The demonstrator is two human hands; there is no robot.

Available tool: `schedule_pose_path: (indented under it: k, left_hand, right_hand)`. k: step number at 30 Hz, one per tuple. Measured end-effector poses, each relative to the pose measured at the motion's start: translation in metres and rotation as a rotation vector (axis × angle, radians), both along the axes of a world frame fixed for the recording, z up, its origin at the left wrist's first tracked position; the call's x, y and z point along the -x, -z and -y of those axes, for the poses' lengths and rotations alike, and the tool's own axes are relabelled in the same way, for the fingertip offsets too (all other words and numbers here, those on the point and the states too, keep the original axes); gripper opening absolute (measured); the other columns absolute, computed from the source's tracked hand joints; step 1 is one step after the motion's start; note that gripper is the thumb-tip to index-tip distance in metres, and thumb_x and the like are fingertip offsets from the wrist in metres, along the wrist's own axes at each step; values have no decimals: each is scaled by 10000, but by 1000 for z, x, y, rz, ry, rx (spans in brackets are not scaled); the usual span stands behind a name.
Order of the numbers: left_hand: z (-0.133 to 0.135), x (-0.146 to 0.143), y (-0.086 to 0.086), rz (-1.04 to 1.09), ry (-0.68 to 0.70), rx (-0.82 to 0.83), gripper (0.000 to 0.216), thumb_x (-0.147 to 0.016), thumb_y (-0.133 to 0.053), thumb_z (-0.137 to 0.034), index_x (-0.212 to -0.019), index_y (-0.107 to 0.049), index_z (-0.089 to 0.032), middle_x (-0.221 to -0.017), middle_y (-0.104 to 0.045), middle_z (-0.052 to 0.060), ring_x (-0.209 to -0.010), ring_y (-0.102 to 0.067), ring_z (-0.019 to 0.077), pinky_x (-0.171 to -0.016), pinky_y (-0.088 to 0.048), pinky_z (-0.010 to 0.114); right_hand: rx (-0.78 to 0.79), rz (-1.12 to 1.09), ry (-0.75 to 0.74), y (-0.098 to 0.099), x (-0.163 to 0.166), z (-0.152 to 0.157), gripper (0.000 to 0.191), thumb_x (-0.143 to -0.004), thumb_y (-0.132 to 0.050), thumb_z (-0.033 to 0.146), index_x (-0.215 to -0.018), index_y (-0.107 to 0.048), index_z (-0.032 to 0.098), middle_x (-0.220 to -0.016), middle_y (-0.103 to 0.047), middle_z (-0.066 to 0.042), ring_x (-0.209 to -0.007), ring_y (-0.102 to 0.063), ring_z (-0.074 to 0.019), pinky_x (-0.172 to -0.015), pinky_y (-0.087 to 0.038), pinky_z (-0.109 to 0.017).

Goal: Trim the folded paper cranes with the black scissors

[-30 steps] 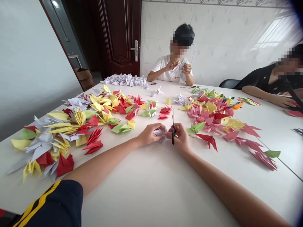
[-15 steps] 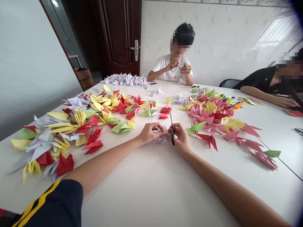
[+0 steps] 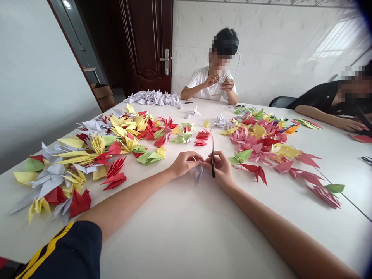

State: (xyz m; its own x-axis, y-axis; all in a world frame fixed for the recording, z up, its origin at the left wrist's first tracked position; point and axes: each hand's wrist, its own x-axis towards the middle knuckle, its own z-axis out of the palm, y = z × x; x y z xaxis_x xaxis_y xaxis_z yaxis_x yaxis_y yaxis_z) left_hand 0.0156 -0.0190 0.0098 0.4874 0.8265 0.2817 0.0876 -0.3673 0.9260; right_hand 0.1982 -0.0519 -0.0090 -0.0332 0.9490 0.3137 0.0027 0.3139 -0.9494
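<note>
My left hand (image 3: pixel 184 162) and my right hand (image 3: pixel 222 167) meet at the middle of the white table (image 3: pixel 186 232). Both pinch a small pale lavender folded paper piece (image 3: pixel 199 173) that hangs between the fingers, its tip touching the table. My right hand also grips black scissors (image 3: pixel 212 155), blades closed and pointing away from me. Folded paper cranes lie on both sides of the hands.
A heap of yellow, red, green and pale paper cranes (image 3: pixel 95 151) covers the left of the table; a pink and red heap (image 3: pixel 267 143) lies right. White cranes (image 3: pixel 154 98) sit at the far end. One person (image 3: pixel 216 83) folds paper opposite; another person (image 3: pixel 334 100) sits at right.
The lavender paper piece has turned from lying flat between my fingers to hanging downward. The scissors have tilted slightly more upright. The hands stay in place.
</note>
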Motion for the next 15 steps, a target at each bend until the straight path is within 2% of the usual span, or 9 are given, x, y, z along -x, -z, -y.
schedule_pose_path:
  k: [3,6,11,15]
  left_hand:
    - [0,1,-1,-31,-25,-60,171,-805,-714,-319,-865,-754,-164,-917,-721,64,-892,-650,200,-835,-500,304]
    - [0,2,-2,-37,-50,-95,148,-802,-717,-285,-877,-766,-166,-922,-729,72,-890,-663,202,-827,-521,301]
    - [1,2,-1,-25,-80,-114,131,-828,-675,-256,-872,-756,-162,-950,-724,78,-903,-667,195,-812,-540,295]
    - [-5,2,7,19,-84,-55,160,-788,-719,-275,-886,-725,-148,-898,-720,73,-856,-671,189,-812,-540,312]
  right_hand:
    - [66,-21,-18,-4,1,1,404,-706,-792,438,-923,-507,250,-710,-606,33,-564,-492,-118,-507,-362,-244]
    - [114,-40,-41,-5,1,1,413,-695,-793,431,-921,-500,247,-683,-595,46,-519,-448,-100,-467,-319,-227]
    - [124,-60,-83,-2,2,0,399,-700,-803,374,-931,-504,248,-667,-578,59,-540,-432,-95,-479,-322,-219]
    - [96,-42,-68,0,2,-1,432,-677,-825,373,-931,-500,244,-665,-576,58,-544,-442,-97,-489,-316,-224]
